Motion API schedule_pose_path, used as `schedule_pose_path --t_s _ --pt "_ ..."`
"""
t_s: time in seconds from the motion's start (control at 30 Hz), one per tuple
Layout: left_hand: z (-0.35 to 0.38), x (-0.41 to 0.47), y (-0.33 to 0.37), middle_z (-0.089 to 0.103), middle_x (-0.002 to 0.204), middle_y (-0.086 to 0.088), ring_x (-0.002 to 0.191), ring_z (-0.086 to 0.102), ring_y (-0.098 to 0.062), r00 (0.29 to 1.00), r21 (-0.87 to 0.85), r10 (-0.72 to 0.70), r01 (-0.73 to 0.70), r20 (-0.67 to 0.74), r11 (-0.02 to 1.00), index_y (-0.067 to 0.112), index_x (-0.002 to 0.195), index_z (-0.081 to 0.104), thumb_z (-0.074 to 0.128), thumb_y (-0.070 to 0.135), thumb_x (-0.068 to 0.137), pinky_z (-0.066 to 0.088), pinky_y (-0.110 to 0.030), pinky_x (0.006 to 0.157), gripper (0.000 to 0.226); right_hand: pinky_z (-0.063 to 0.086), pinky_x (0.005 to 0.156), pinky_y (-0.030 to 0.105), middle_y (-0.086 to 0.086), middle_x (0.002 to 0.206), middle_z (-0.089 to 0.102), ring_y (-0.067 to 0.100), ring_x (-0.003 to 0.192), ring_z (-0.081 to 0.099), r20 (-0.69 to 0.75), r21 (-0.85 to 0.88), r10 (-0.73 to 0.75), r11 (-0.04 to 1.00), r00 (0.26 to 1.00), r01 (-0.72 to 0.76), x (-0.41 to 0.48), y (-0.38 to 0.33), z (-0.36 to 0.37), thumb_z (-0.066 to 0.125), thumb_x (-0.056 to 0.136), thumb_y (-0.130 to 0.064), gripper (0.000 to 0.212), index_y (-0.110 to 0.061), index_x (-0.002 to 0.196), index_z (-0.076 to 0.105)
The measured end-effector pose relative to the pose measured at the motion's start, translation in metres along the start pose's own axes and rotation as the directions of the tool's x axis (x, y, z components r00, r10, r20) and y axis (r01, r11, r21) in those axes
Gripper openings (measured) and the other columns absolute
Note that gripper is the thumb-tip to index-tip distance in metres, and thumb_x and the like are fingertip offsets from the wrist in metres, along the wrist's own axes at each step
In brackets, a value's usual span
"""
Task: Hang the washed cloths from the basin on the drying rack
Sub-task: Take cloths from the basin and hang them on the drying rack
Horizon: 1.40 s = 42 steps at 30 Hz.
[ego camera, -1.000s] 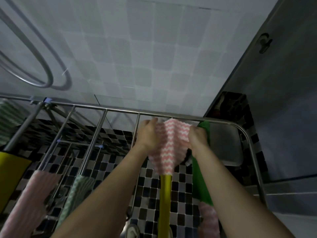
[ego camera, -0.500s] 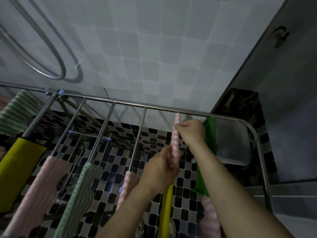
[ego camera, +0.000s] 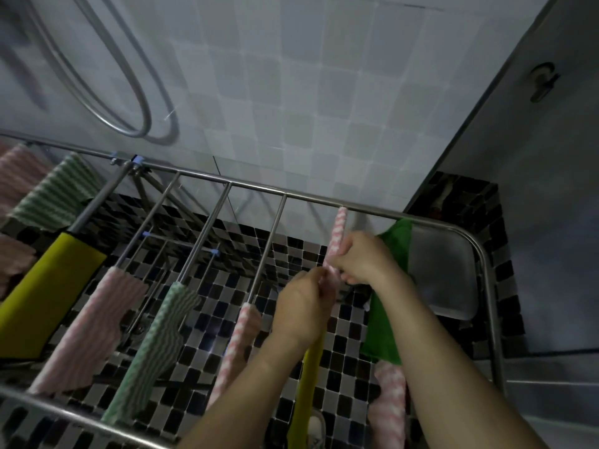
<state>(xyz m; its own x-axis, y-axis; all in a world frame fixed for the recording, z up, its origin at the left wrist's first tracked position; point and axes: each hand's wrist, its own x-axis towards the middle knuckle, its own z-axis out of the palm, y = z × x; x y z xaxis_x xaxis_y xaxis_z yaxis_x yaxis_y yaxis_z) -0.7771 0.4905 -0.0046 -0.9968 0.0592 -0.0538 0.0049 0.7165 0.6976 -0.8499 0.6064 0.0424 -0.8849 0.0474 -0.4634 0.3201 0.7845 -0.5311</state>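
Note:
A pink-and-white zigzag cloth [ego camera: 338, 231] lies draped over a bar of the steel drying rack [ego camera: 256, 188], near the rack's far rail. My right hand [ego camera: 363, 259] pinches that cloth on the bar. Just below it my left hand [ego camera: 303, 307] grips the same cloth. A yellow cloth [ego camera: 309, 377] hangs on the same bar under my left wrist. A green cloth [ego camera: 385, 322] hangs on the bar to the right. The basin is not in view.
Further left hang a pink striped cloth [ego camera: 240, 345], a green striped cloth [ego camera: 155, 345], a pink cloth [ego camera: 94, 325] and a yellow cloth [ego camera: 42, 293]. A grey stool seat [ego camera: 444, 270] sits under the rack's right end. A shower hose [ego camera: 129, 92] hangs on the tiled wall.
The cloth, spread wide between both hands a second ago, now lies narrow along the bar. My left hand has come down the bar toward me. The view shifted right.

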Motion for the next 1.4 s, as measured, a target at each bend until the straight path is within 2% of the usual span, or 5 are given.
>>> schedule_pose_path --t_s 0.3,0.53,0.87,1.13,1.4 --pt "0.003 -0.001 0.007 0.056 0.103 0.004 0.089 0.059 -0.013 0.993 -0.025 -0.071 0.074 0.09 0.997 0.021 0.113 0.058 0.052 0.03 0.096 0.047 -0.023 0.072 0.02 0.061 0.068 0.038 0.01 0.097 0.066 0.021 0.075 0.068 -0.056 0.089 0.039 0.995 0.998 -0.034 0.001 0.01 0.021 0.07 0.085 -0.016 0.023 -0.007 0.104 0.059" --pt "-0.059 -0.078 -0.019 0.056 0.122 0.001 0.098 0.059 -0.014 0.968 0.157 -0.152 0.185 -0.201 0.97 0.027 0.133 0.051 0.051 0.023 0.097 0.052 -0.027 0.078 0.037 0.044 0.049 0.023 0.001 0.091 0.063 0.012 0.068 0.059 -0.296 -0.279 -0.294 0.937 0.909 0.213 -0.028 0.004 0.033 0.058 0.093 -0.027 0.016 -0.016 0.105 0.059" --pt "-0.105 -0.172 -0.062 0.063 0.096 0.01 0.087 0.061 -0.009 0.928 0.288 -0.365 0.329 0.079 0.899 0.029 0.127 0.052 0.067 0.035 0.085 0.052 -0.024 0.073 0.045 0.044 0.07 0.024 -0.004 0.104 0.063 0.013 0.093 0.06 0.279 0.029 -0.448 0.888 0.85 0.458 -0.095 -0.037 0.108 0.067 0.086 -0.027 0.027 -0.024 0.113 0.066" --pt "-0.099 -0.183 -0.074 0.065 0.078 0.006 0.07 0.062 -0.013 0.944 0.207 -0.327 0.314 0.034 0.927 0.023 0.086 0.06 0.056 0.035 0.093 0.047 -0.025 0.06 0.015 0.051 0.086 0.033 0.008 0.123 0.063 0.023 0.108 0.061 0.163 -0.254 -0.423 0.855 0.892 0.452 -0.116 -0.043 0.135 0.053 0.094 -0.018 0.027 -0.021 0.118 0.065" --pt "-0.139 -0.242 -0.092 0.07 0.11 0.003 0.099 0.065 -0.015 0.935 -0.036 -0.28 0.279 -0.219 0.96 0.022 0.118 0.065 0.056 0.022 0.093 0.053 -0.034 0.088 0.026 0.051 0.083 0.034 0.002 0.101 0.068 0.023 0.096 0.063 0.099 -0.338 -0.466 0.816 0.88 0.47 -0.166 -0.077 0.145 0.057 0.093 -0.027 0.031 -0.02 0.123 0.062"
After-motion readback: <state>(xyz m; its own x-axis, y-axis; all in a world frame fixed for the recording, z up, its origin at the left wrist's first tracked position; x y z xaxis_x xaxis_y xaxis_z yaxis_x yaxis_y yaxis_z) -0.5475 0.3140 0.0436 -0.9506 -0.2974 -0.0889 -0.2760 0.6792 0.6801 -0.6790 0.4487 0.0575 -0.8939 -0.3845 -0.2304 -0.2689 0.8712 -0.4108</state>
